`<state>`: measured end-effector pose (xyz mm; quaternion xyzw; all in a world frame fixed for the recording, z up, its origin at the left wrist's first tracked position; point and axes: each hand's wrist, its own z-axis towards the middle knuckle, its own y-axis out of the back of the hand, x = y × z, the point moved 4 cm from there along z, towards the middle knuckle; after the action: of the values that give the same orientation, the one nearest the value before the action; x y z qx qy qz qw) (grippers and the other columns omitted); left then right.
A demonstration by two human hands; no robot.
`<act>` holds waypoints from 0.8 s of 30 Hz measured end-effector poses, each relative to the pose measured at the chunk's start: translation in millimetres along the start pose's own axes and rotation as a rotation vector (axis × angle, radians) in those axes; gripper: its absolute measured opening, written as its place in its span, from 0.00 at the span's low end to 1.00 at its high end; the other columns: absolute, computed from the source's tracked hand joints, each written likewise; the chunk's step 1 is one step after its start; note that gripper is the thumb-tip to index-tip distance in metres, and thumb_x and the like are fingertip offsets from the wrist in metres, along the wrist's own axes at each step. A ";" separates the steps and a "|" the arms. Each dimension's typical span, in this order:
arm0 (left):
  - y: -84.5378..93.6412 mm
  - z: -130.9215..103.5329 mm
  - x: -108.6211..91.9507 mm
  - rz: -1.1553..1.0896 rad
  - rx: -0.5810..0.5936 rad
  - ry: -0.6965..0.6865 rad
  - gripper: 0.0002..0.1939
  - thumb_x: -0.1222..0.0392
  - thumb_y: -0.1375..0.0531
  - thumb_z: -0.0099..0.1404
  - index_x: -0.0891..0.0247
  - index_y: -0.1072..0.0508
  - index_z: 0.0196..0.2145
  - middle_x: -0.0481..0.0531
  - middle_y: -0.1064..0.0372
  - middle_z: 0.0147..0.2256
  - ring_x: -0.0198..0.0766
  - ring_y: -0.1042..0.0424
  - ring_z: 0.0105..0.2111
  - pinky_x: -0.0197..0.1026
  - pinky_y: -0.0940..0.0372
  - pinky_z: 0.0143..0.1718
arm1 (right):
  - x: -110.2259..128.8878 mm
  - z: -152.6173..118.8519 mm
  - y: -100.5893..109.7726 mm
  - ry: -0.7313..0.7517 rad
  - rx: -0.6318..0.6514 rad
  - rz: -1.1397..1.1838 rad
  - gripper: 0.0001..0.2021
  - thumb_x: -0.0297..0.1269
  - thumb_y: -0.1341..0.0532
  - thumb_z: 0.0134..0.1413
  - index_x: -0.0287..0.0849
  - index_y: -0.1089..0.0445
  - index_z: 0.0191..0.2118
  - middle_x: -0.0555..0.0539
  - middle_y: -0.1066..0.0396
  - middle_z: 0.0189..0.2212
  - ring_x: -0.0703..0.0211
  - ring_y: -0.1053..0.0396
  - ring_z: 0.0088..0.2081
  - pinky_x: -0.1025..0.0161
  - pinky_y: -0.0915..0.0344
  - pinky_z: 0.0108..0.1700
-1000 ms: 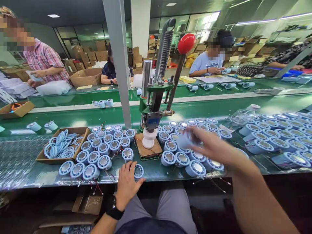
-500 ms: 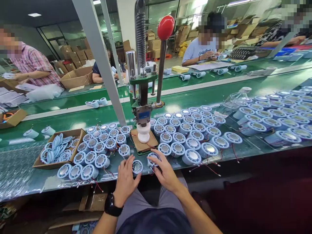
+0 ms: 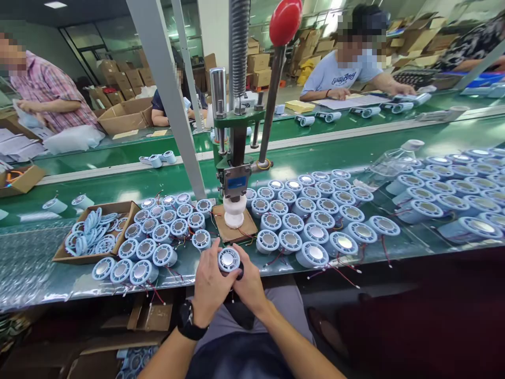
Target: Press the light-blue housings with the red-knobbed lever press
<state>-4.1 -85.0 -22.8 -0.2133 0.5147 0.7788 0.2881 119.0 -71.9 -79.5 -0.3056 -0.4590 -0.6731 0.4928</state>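
Observation:
My left hand [image 3: 213,279] and my right hand [image 3: 249,281] are closed round a light-blue round housing [image 3: 229,259], just in front of the press. A slotted ring and a silver disc form its top, which faces up. Its lower part is mostly hidden by my fingers; something dark shows beside my right fingers. Behind my hands stands a hand lever press [image 3: 236,137] with a red ball knob [image 3: 285,22]. Its white plunger [image 3: 234,212] is down at the brown pad [image 3: 246,227]. Another such housing [image 3: 201,239] stands just left of the pad.
Several wired housings [image 3: 315,233] stand in rows right of the press, more to the left. A cardboard tray [image 3: 65,258] holds loose light-blue rings [image 3: 92,231]. A clear bottle [image 3: 394,158] lies at the right. A slanted metal post [image 3: 165,95] rises behind; co-workers sit across the green bench.
My hands have come together. Earlier, a housing lay beside my left hand and my right hand was at another; now one shows between both hands, raised slightly.

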 end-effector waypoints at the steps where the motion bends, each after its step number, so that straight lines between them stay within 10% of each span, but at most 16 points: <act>1: -1.4 1.6 -0.6 0.009 0.005 0.018 0.41 0.64 0.32 0.56 0.58 0.45 0.63 0.57 0.31 0.46 0.49 0.29 0.47 0.52 0.32 0.50 | -1.0 -0.8 -1.7 -0.002 -0.006 0.008 0.30 0.27 0.41 0.50 0.40 0.39 0.61 0.40 0.31 0.55 0.54 0.30 0.56 0.57 0.31 0.58; 11: -7.6 -4.0 -0.2 -0.077 -0.028 0.131 0.33 0.65 0.35 0.59 0.60 0.41 0.60 0.55 0.34 0.45 0.46 0.30 0.46 0.50 0.33 0.49 | -2.6 -1.0 -0.8 0.095 0.049 -0.045 0.31 0.27 0.41 0.54 0.41 0.42 0.65 0.40 0.31 0.55 0.54 0.30 0.55 0.57 0.29 0.57; 16: -20.3 -11.1 2.1 -0.103 0.037 0.114 0.28 0.59 0.43 0.67 0.62 0.43 0.63 0.61 0.37 0.52 0.49 0.36 0.54 0.54 0.38 0.55 | 10.8 14.2 20.3 0.270 0.323 -0.228 0.32 0.26 0.41 0.54 0.38 0.42 0.65 0.36 0.35 0.58 0.49 0.33 0.58 0.52 0.29 0.57; 20: -25.9 -13.0 8.0 -0.131 0.118 0.094 0.27 0.57 0.47 0.70 0.64 0.45 0.64 0.64 0.40 0.58 0.51 0.41 0.59 0.57 0.44 0.60 | 92.2 83.1 90.4 0.524 0.393 -0.463 0.32 0.28 0.37 0.53 0.38 0.41 0.65 0.36 0.36 0.58 0.46 0.34 0.58 0.49 0.27 0.55; 24: -27.5 -12.7 15.6 -0.201 0.153 0.125 0.27 0.58 0.46 0.67 0.65 0.42 0.62 0.64 0.39 0.59 0.52 0.39 0.59 0.57 0.44 0.60 | 213.6 207.2 166.1 0.636 -0.117 -0.659 0.24 0.31 0.42 0.59 0.29 0.38 0.60 0.42 0.34 0.55 0.55 0.38 0.60 0.55 0.40 0.62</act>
<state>3.1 -84.8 -56.1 -0.2891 0.5657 0.6896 0.3476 197.3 21.4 238.8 0.0508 -0.3191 -0.8789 0.3509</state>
